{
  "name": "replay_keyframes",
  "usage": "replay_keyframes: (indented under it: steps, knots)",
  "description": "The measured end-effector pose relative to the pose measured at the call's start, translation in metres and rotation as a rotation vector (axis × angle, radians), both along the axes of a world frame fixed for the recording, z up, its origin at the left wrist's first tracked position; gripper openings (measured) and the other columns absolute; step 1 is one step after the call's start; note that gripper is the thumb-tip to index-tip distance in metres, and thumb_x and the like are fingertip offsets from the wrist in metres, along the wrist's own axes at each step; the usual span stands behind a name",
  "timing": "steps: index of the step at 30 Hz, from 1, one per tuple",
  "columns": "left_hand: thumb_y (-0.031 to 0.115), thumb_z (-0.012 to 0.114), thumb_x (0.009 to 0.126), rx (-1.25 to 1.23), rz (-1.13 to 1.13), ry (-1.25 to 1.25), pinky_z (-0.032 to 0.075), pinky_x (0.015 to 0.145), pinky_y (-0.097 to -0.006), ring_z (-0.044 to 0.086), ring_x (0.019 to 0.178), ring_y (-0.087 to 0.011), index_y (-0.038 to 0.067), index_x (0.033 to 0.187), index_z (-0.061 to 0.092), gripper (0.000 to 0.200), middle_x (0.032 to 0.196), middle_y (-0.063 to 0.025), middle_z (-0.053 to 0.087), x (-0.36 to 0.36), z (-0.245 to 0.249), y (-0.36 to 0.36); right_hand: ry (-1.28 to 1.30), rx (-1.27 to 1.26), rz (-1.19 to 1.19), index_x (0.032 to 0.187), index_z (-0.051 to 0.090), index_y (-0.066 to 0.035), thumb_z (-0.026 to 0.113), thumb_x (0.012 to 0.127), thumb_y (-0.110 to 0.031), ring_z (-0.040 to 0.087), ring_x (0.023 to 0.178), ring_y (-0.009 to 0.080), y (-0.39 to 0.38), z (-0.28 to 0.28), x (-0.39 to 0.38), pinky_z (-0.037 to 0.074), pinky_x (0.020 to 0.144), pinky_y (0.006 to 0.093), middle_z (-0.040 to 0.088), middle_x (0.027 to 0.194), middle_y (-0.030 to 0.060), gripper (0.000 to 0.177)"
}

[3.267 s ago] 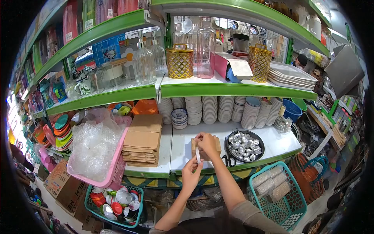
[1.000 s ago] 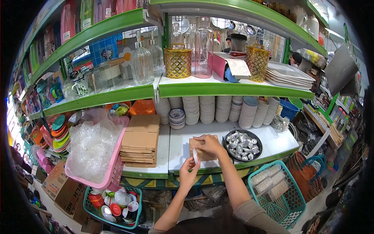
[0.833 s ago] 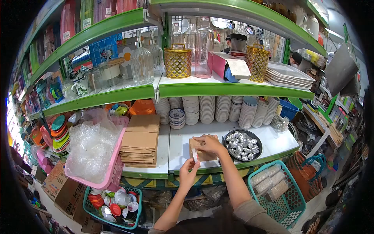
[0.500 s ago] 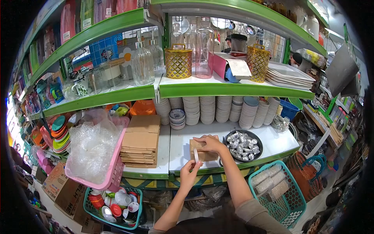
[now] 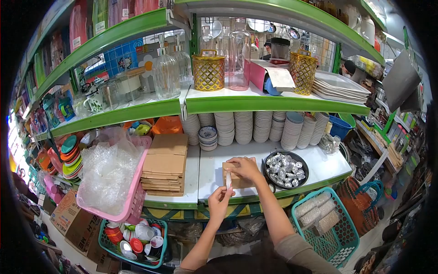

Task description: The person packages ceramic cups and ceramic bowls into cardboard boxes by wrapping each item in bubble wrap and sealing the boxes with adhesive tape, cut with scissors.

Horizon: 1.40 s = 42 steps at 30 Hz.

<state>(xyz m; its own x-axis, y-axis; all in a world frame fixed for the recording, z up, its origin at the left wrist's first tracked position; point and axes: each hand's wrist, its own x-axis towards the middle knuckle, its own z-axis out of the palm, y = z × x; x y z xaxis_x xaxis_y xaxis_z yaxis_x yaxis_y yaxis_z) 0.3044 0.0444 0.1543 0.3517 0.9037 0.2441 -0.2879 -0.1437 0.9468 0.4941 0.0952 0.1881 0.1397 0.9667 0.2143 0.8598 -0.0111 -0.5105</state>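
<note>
A small brown cardboard box (image 5: pixel 241 183) lies on the white shelf near its front edge. My right hand (image 5: pixel 245 169) is closed over the box's top and far side, fingers pointing left. From below, my left hand (image 5: pixel 220 201) pinches the lower end of a narrow whitish strip (image 5: pixel 228 180) that looks like tape. This strip runs upright against the left part of the box, its upper end by my right fingertips. Just right of the box, a black pan (image 5: pixel 306 174) holds several crinkled silver metal pieces (image 5: pixel 285 170).
Flattened cardboard (image 5: pixel 163 160) is stacked left of the box, beside a pink basket (image 5: pixel 142 185) of bubble wrap. Bowl stacks (image 5: pixel 244 128) line the back under a green-edged shelf (image 5: pixel 273 106). Below stand a teal basket (image 5: pixel 345 205) with wrapped packs and another green basket (image 5: pixel 132 262) of dishes.
My left hand has shifted slightly, and the whitish strip now stands more upright against the box. My right hand stays on the box, its fingers moved a little.
</note>
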Motion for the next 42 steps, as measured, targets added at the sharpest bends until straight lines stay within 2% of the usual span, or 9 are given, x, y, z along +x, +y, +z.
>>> replay_keyframes:
  steps: [6,16,19,25,31,33,34,37,42]
  knots:
    - [0.014,0.061,0.091,-0.005,0.016,-0.001,0.049,0.071,-0.0223,0.063,0.076,-0.0094,-0.004,0.095,0.063,0.018,0.08,-0.0064,0.067,0.0,0.003,-0.001,-0.04,0.065,-0.078,0.092,0.068,-0.021,0.06,0.078,-0.056,0.06,0.096,0.0238,0.007,-0.003,-0.008,0.032,0.081,0.0379,0.068,0.091,0.0071,0.038]
    - [0.014,0.062,0.091,0.009,0.023,-0.014,0.05,0.07,-0.023,0.065,0.075,-0.0106,-0.005,0.095,0.064,0.019,0.078,-0.0068,0.067,0.001,-0.003,0.001,-0.081,0.162,-0.193,0.087,0.067,-0.016,0.059,0.084,-0.047,0.061,0.092,0.0244,0.013,-0.002,-0.023,0.033,0.077,0.0397,0.069,0.084,0.0069,0.032]
    - [0.014,0.062,0.091,0.002,0.025,-0.03,0.05,0.07,-0.0231,0.065,0.076,-0.0111,-0.005,0.095,0.063,0.019,0.079,-0.0071,0.067,0.0,-0.004,0.002,-0.026,0.11,-0.152,0.089,0.069,-0.015,0.061,0.082,-0.048,0.063,0.085,0.0238,0.006,0.002,-0.019,0.033,0.078,0.0367,0.07,0.086,0.009,0.034]
    - [0.014,0.061,0.091,-0.01,0.011,-0.054,0.05,0.071,-0.0232,0.065,0.077,-0.0116,-0.005,0.096,0.063,0.02,0.08,-0.0068,0.067,-0.001,-0.003,0.002,0.036,-0.057,-0.013,0.111,0.068,-0.02,0.07,0.072,-0.051,0.063,0.095,0.0244,0.004,0.001,0.003,0.032,0.091,0.0339,0.069,0.103,0.0096,0.05]
    - [0.015,0.061,0.091,-0.018,-0.002,-0.072,0.05,0.07,-0.0231,0.065,0.077,-0.0119,-0.006,0.096,0.063,0.021,0.079,-0.0066,0.066,0.0,-0.001,0.002,-0.161,0.142,0.119,0.119,0.063,-0.013,0.072,0.071,-0.048,0.058,0.11,0.0294,-0.004,-0.014,0.008,0.034,0.096,0.035,0.06,0.122,0.0153,0.06]
    - [0.014,0.061,0.092,-0.017,-0.003,-0.081,0.05,0.07,-0.0231,0.065,0.076,-0.012,-0.006,0.096,0.063,0.021,0.079,-0.0069,0.066,0.0,-0.001,0.003,0.162,0.208,0.014,0.111,0.066,-0.009,0.068,0.075,-0.049,0.055,0.112,0.0307,-0.011,-0.01,0.005,0.036,0.096,0.0379,0.061,0.118,0.0136,0.054]
    - [0.014,0.061,0.092,-0.013,-0.004,-0.081,0.05,0.07,-0.0231,0.065,0.076,-0.012,-0.006,0.096,0.063,0.021,0.079,-0.0069,0.066,0.0,-0.001,0.003,0.162,0.212,0.014,0.111,0.066,-0.009,0.068,0.075,-0.049,0.055,0.112,0.0307,-0.017,-0.008,0.001,0.036,0.096,0.0379,0.061,0.118,0.0136,0.054]
    - [0.014,0.06,0.092,-0.005,0.007,-0.065,0.051,0.07,-0.0234,0.065,0.076,-0.012,-0.006,0.095,0.063,0.02,0.08,-0.0071,0.066,-0.001,-0.001,0.003,0.233,0.314,-0.097,0.106,0.067,-0.004,0.069,0.078,-0.038,0.054,0.113,0.0323,-0.038,-0.011,-0.01,0.04,0.095,0.0394,0.061,0.118,0.0133,0.044]
    - [0.013,0.061,0.092,0.004,0.02,-0.063,0.05,0.07,-0.0233,0.065,0.076,-0.012,-0.006,0.095,0.063,0.02,0.079,-0.0069,0.067,-0.002,-0.003,0.005,-0.002,0.647,-0.058,0.101,0.067,-0.002,0.068,0.081,-0.017,0.055,0.109,0.0326,-0.071,-0.036,-0.02,0.042,0.095,0.0391,0.061,0.115,0.0142,0.026]
